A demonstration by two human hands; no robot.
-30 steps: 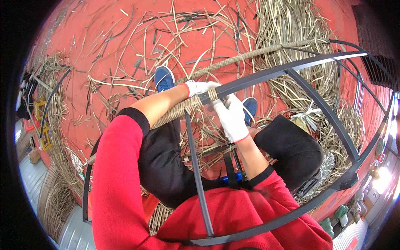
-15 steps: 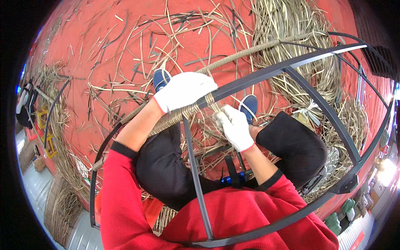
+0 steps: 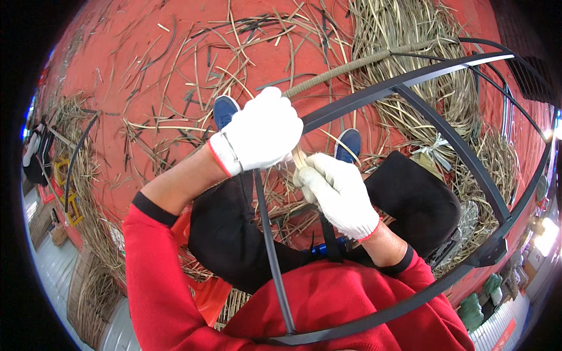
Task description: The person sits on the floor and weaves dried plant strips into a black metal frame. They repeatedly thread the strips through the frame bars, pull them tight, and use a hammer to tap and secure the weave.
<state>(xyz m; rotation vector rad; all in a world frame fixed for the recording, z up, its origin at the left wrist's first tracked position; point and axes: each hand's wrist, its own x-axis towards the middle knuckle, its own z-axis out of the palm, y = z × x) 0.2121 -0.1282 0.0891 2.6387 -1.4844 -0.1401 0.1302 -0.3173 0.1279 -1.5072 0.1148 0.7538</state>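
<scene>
A dark metal frame with curved bars lies across my lap. My left hand, in a white knit glove, is closed round its far bar and hides the wrapped stretch there. Flat tan weaving strips run from beneath that hand to my right hand. The right glove pinches them just on the near side of the bar. Another rail of the frame, wound with tan strip, passes behind.
Loose strip offcuts litter the red floor. A big bundle of strips lies at far right, with another heap along the left. My blue shoes and bent knees are inside the frame. A thin upright bar crosses before my left leg.
My left hand has rolled over the bar and now covers the winding seen before. My right hand has moved nearer to me and slightly right, with the strips still pinched.
</scene>
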